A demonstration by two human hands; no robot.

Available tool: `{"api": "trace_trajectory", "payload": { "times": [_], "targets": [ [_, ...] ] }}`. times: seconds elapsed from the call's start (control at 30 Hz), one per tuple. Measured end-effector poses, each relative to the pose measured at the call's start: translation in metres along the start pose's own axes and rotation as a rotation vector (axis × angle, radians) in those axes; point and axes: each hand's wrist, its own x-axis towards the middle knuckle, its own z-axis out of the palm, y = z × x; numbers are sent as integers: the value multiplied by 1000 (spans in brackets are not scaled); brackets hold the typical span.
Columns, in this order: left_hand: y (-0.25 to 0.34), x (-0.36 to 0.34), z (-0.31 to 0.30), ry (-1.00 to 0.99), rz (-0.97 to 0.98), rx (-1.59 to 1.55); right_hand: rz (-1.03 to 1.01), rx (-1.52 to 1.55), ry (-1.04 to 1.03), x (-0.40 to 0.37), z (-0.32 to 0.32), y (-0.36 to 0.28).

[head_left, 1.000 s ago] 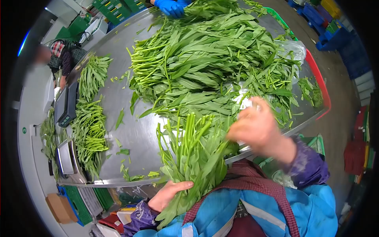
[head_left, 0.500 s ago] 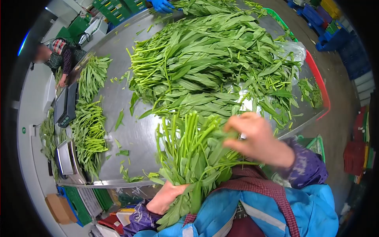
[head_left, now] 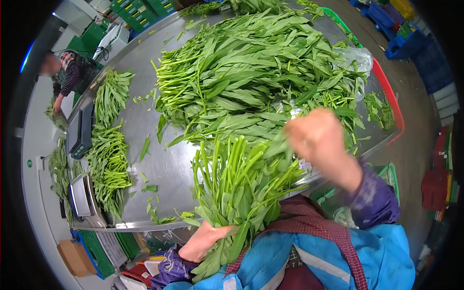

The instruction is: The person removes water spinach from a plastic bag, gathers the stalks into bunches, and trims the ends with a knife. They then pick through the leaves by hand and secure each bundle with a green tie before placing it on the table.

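Observation:
My left hand (head_left: 205,241) is wrapped round the leafy lower part of a bunch of water spinach (head_left: 237,183), whose cut stems point up and away from me. To the right of those stems my right hand (head_left: 321,145) is closed and blurred by motion. A smeared green leaf (head_left: 280,146) runs from its fingers beside the bunch. Just beyond, a large heap of water spinach (head_left: 256,67) covers much of the metal table (head_left: 159,193).
Smaller water spinach bunches (head_left: 108,164) lie at the left, beside two weighing scales (head_left: 81,133). A co-worker (head_left: 72,72) stands past them, one hand on greens. A red-rimmed edge (head_left: 389,96) borders the right side. Green crates (head_left: 104,249) sit below the table's near edge.
My right hand has moved up and to the right, its fingers now more closed. My left hand stays on the bunch. The blue-gloved hand at the top has left view; the co-worker's hand has shifted left.

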Motion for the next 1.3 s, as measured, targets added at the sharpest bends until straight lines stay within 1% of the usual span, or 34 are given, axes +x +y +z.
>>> {"api": "trace_trajectory", "payload": {
  "times": [0.03, 0.07, 0.1, 0.17, 0.2, 0.23, 0.27, 0.3, 0.33, 0.4, 0.47, 0.5, 0.57, 0.63, 0.67, 0.7, 0.73, 0.8, 0.83, 0.87, 0.9, 0.93, 0.97, 1.03, 1.1, 1.17, 1.2, 1.23, 1.3],
  "targets": [
    [1, -1, 0, 8, -16, 17, 95, 35, 10, 11, -17, 19],
    [4, -2, 1, 15, -29, 34, 218, -75, 40, 18, -27, 28],
    [6, -3, 2, 16, -26, 29, 265, -134, -9, 18, -39, 29],
    [10, -5, 4, 42, -125, -8, 113, -98, 18, 20, -42, 6],
    [9, -5, 4, 42, -123, -4, 72, 0, -17, 15, -37, -9],
    [8, -3, 6, 21, -44, 13, 29, 98, -51, 9, -29, -26],
    [6, -2, 6, -2, 32, 30, 23, 137, -145, 3, -20, -43],
    [6, -2, 6, -4, 30, 35, 20, 176, -240, -2, -13, -53],
    [6, -2, 5, -25, 13, 80, 26, 174, -237, -4, -7, -48],
    [5, -3, 3, -48, -2, 127, -63, 87, -93, 1, 3, -28],
    [2, -5, 1, -9, -6, 139, 62, 18, 283, 18, -16, 6],
    [0, -7, -1, -8, -9, 136, 302, 110, 188, 21, -31, 15],
    [-1, -8, -5, -33, -54, 54, 266, 61, 137, 18, -46, 7],
    [0, -8, 0, -40, -13, 46, 68, 69, -56, 5, -44, -20],
    [1, -8, 2, -49, 26, 39, 34, 120, -184, -3, -36, -37],
    [0, -8, 3, -54, 24, 44, 4, 171, -311, -10, -26, -47],
    [-1, -8, 4, -74, 62, 93, 10, 168, -307, -12, -21, -48],
    [-2, -8, 4, -95, 147, 145, 72, 184, -654, -13, -16, -47],
    [-2, -8, 3, -96, 145, 144, 150, 104, -525, -11, -21, -31],
    [-3, -9, 1, -96, 103, 139, 225, 26, -398, -8, -30, -5],
    [-3, -10, 0, -96, 61, 135, 281, 28, -183, -4, -38, 18],
    [-3, -11, -1, -94, 62, 131, 398, -106, -206, 4, -53, 33],
    [-2, -11, 0, -78, 55, 107, 262, -170, -19, 8, -61, 36],
    [-2, -11, 0, -62, 42, 85, 125, 4, -68, 10, -70, 18],
    [-2, -9, -1, -52, 52, 91, -130, 283, -395, 5, -70, -2],
    [-1, -7, 1, -60, 57, 84, -202, 485, -565, -10, -54, -23],
    [0, -6, 2, -67, 60, 75, -241, 419, -606, -16, -45, -24],
    [0, -6, 1, -71, 57, 79, -235, 418, -604, -16, -48, -20],
    [-3, -5, 1, -79, 77, 86, -152, 420, -589, -10, -61, -2]
  ]
}}
